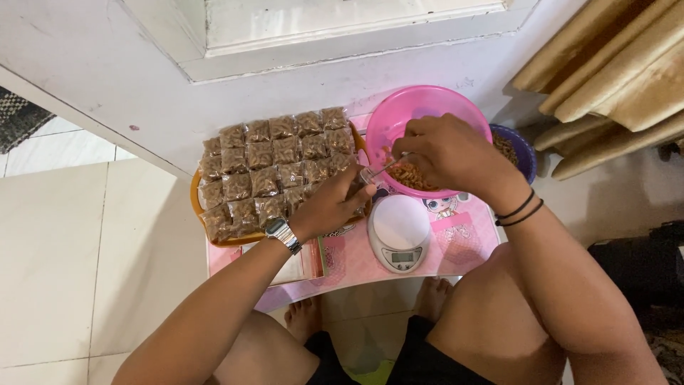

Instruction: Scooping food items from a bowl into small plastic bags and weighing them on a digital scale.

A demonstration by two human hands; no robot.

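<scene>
Filling seems underway: right hand (445, 153) pinches brown snack pieces (412, 176) inside the round pink plastic bowl (399, 117); left hand (331, 207), at its eight o'clock, grips a small clear plastic pouch (367, 175). Next likely calls for weighing on the white digital scale (399, 232).

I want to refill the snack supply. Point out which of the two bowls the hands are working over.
The pink bowl, the larger one: the right hand reaches into it. The smaller purple bowl sits behind the wrist, untouched.
</scene>
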